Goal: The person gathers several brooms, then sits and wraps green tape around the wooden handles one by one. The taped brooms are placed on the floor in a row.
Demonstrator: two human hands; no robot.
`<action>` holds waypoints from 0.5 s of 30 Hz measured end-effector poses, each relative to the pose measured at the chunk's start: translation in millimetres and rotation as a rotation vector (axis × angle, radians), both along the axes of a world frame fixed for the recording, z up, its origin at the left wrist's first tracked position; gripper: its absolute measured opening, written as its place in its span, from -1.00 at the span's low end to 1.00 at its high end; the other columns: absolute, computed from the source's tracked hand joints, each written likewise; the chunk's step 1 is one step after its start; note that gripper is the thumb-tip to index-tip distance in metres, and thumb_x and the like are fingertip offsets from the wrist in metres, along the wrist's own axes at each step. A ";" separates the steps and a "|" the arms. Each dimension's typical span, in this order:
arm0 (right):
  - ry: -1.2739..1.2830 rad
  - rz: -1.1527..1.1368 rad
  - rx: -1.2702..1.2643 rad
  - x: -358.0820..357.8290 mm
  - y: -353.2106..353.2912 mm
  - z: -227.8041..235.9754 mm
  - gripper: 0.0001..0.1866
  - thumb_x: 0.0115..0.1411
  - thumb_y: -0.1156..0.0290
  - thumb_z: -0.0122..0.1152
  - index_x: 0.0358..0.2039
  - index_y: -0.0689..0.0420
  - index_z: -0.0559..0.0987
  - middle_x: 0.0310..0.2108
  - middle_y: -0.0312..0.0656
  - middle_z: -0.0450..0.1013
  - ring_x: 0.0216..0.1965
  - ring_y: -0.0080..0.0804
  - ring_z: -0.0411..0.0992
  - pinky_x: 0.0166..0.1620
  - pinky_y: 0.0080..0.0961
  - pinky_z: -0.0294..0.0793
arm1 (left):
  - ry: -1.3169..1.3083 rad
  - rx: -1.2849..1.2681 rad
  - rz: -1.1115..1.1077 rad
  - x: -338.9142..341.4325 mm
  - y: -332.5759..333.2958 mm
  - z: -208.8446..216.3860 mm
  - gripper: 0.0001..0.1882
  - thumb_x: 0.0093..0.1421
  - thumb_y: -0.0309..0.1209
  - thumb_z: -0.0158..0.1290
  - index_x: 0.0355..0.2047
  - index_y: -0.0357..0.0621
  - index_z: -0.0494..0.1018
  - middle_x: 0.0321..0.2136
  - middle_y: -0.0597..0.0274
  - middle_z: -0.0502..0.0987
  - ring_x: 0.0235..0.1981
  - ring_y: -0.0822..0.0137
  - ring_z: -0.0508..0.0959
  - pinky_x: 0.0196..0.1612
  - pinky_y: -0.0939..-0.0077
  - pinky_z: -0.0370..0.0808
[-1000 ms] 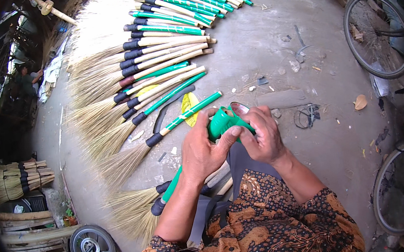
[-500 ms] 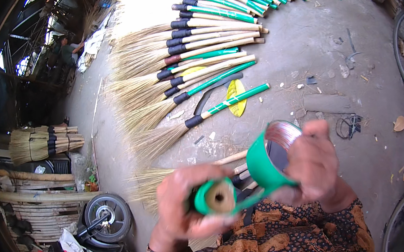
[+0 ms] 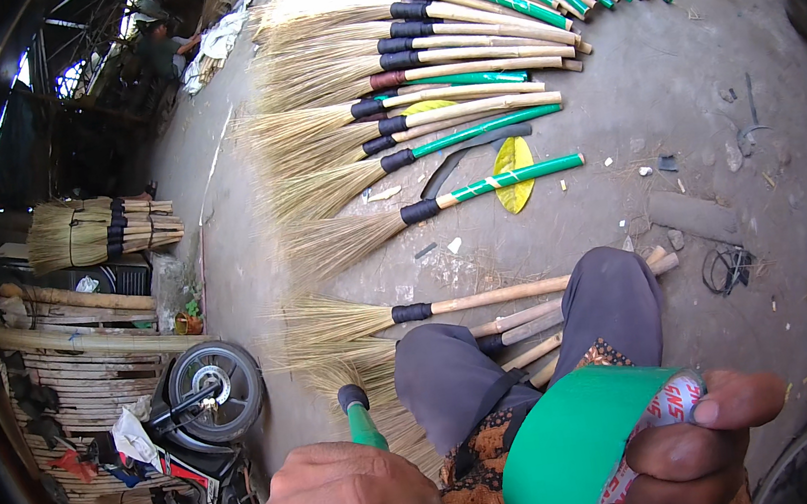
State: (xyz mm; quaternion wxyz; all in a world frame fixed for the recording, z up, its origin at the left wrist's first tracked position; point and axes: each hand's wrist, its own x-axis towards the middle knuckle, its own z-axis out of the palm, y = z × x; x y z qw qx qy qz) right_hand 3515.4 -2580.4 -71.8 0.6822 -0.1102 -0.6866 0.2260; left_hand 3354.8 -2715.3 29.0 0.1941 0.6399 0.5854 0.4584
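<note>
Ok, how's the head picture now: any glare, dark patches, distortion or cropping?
Head view: glare bleaches the bristles near the top; head view: a co-worker is dim at upper left; head view: fisheye bending and a black rim; head view: the lower edge crops the left hand, right hand and green tape roll.

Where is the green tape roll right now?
In the head view, the green tape roll sits low, right of centre, held in the right hand below the right knee.

A motorcycle wheel [image 3: 211, 389] stands beside bamboo slats [image 3: 77, 385].
</note>
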 end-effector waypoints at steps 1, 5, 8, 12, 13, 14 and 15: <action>-0.025 0.035 0.010 2.1 0.6 1.5 -0.80 -0.06 0.21 0.22 -0.63 -0.15 0.35 -0.65 -0.48 0.19 -0.64 -0.60 0.24 -0.14 -0.27 0.21 | 0.011 0.024 0.056 2.5 2.2 -2.5 -0.63 0.39 -0.25 0.21 0.01 -0.25 0.39 -0.46 -0.04 0.62 -0.56 0.13 0.66 -0.50 0.23 0.67; -0.129 0.143 0.038 13.7 7.7 4.2 -0.72 0.22 0.20 0.24 -0.57 -0.15 0.37 -0.59 -0.50 0.22 -0.62 -0.65 0.24 -0.15 -0.50 0.25 | -0.141 0.205 0.543 -2.3 16.2 -21.6 -0.51 0.34 -0.12 0.24 0.01 -0.33 0.49 -0.40 0.12 0.66 -0.48 0.33 0.63 -0.41 0.46 0.55; -0.129 0.153 0.131 13.4 24.6 -14.2 -0.65 0.19 0.12 0.45 -0.56 -0.14 0.43 -0.59 -0.52 0.23 -0.59 -0.55 0.28 -0.12 -0.39 0.23 | -0.119 0.204 0.626 -30.5 38.5 -27.5 -0.58 0.41 -0.12 0.16 -0.01 -0.27 0.52 -0.35 0.20 0.67 -0.43 0.46 0.58 -0.35 0.55 0.50; -0.346 0.178 -0.052 17.6 55.3 -62.4 -0.69 0.25 0.23 0.41 -0.52 0.01 0.47 -0.59 -0.38 0.28 -0.56 -0.40 0.31 -0.12 -0.24 0.26 | -0.018 -0.212 0.366 -58.4 82.6 -11.2 -0.65 0.56 -0.22 0.02 0.08 -0.29 0.51 -0.53 0.44 0.44 -0.57 0.69 0.36 -0.49 0.74 0.26; -0.363 0.152 -0.076 16.4 60.2 -78.2 -0.69 0.26 0.25 0.40 -0.50 0.04 0.47 -0.59 -0.34 0.29 -0.54 -0.34 0.33 -0.12 -0.22 0.26 | 0.106 -0.230 0.326 -61.2 102.8 -7.3 -0.78 0.51 -0.37 0.11 0.04 -0.22 0.53 -0.47 0.43 0.50 -0.46 0.67 0.41 -0.38 0.70 0.37; -0.401 0.117 -0.134 15.1 64.0 -94.2 -0.70 0.27 0.28 0.40 -0.48 0.08 0.46 -0.59 -0.31 0.30 -0.52 -0.29 0.35 -0.12 -0.21 0.27 | 0.291 -0.306 0.325 -62.3 117.0 -0.6 -0.81 0.46 -0.40 0.15 -0.01 -0.20 0.54 -0.43 0.35 0.55 -0.39 0.59 0.46 -0.29 0.56 0.46; -0.436 0.072 -0.146 14.9 66.4 -109.6 -0.74 0.27 0.31 0.39 -0.45 0.10 0.49 -0.57 -0.28 0.34 -0.50 -0.25 0.36 -0.12 -0.21 0.28 | 0.389 -0.281 0.235 -60.8 128.1 4.7 -0.81 0.41 -0.43 0.17 -0.02 -0.21 0.53 -0.45 0.29 0.54 -0.40 0.53 0.47 -0.28 0.49 0.48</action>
